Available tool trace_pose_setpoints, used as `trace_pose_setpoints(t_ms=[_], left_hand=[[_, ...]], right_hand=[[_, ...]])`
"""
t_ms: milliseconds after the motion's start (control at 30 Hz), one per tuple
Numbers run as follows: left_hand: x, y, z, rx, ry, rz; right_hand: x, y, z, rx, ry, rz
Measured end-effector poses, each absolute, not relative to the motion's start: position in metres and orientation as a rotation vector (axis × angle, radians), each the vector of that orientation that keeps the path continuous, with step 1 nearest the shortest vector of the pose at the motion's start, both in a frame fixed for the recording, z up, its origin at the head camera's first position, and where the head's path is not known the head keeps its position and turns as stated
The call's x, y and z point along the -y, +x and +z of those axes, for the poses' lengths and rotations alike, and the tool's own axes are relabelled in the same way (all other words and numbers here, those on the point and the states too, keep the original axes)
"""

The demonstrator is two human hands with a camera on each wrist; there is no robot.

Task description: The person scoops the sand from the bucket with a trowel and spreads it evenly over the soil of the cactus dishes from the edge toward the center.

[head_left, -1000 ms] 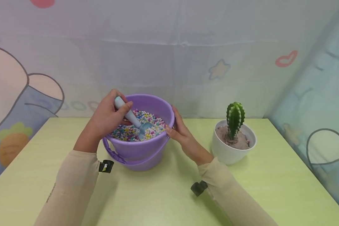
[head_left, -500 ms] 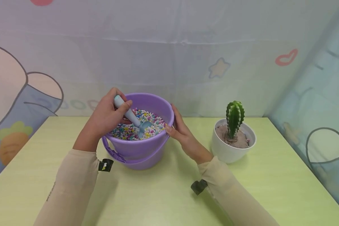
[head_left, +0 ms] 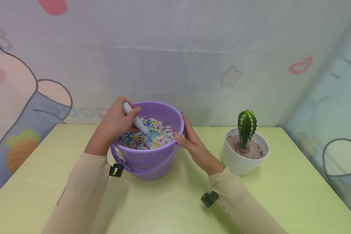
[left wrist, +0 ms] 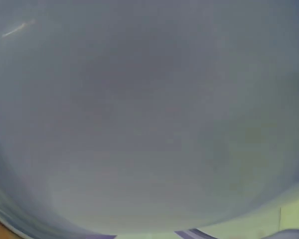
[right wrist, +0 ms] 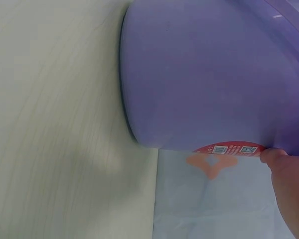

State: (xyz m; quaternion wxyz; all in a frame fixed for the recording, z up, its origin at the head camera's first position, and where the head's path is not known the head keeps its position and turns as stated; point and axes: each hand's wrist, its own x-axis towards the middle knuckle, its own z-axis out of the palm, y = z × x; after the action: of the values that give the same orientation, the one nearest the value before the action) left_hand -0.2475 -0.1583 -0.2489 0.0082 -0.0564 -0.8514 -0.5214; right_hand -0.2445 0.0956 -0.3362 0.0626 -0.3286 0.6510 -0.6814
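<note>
My left hand (head_left: 114, 122) grips the handle of a pale blue toy shovel (head_left: 138, 123), which slants down to the right. Its blade rests among small multicoloured beads (head_left: 161, 128) in a purple bucket (head_left: 152, 164), partly buried or hidden by them. With my right hand (head_left: 194, 144) I hold the bucket's right rim, thumb on the near side and fingers round the far side. In the right wrist view, a fingertip of the right hand (right wrist: 291, 181) touches the bucket's side (right wrist: 199, 74) by a red label. A blurred grey-blue surface fills most of the left wrist view.
A white pot (head_left: 242, 165) with a green cactus (head_left: 247, 130) in brownish soil stands right of the bucket, close to my right forearm. The light yellow-green table (head_left: 163, 208) ends at a printed cloth backdrop (head_left: 152, 65) behind and at the right.
The whole head view has shifted, so everything sits slightly further right and lower. Both hands keep their hold on the shovel and the bucket, with little other visible movement.
</note>
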Motion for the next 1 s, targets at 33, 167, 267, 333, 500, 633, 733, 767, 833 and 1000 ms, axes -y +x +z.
trace_pose_setpoints(t_ms=[33, 167, 267, 333, 500, 633, 733, 767, 833, 1000], left_hand=[[0.158, -0.247, -0.247, 2.669, -0.161, -1.62], [0.159, -0.245, -0.242, 2.679, -0.104, -1.624], [0.159, -0.246, -0.241, 2.683, -0.07, -1.631], [0.158, -0.246, -0.24, 2.691, -0.055, -1.61], [0.16, -0.244, -0.241, 2.689, -0.12, -1.585], [0.163, -0.242, -0.243, 2.645, -0.261, -1.613], [0.165, -0.241, -0.244, 2.618, -0.349, -1.636], [0.166, -0.24, -0.245, 2.605, -0.38, -1.653], [0.168, -0.239, -0.245, 2.576, -0.443, -1.691], [0.171, -0.236, -0.245, 2.505, -0.554, -1.758]], right_hand=[[-0.095, -0.244, -0.336, -1.966, -0.999, -2.06], [-0.093, -0.244, -0.334, -1.963, -1.014, -2.063], [-0.093, -0.244, -0.333, -1.964, -1.014, -2.068], [-0.093, -0.244, -0.333, -1.969, -1.013, -2.068], [-0.094, -0.244, -0.332, -1.973, -1.019, -2.062], [-0.094, -0.245, -0.332, -1.965, -1.028, -2.071], [-0.094, -0.245, -0.332, -1.964, -1.024, -2.072], [-0.093, -0.246, -0.332, -1.962, -1.026, -2.071], [-0.093, -0.246, -0.332, -1.956, -1.032, -2.068], [-0.091, -0.247, -0.333, -1.944, -1.042, -2.066]])
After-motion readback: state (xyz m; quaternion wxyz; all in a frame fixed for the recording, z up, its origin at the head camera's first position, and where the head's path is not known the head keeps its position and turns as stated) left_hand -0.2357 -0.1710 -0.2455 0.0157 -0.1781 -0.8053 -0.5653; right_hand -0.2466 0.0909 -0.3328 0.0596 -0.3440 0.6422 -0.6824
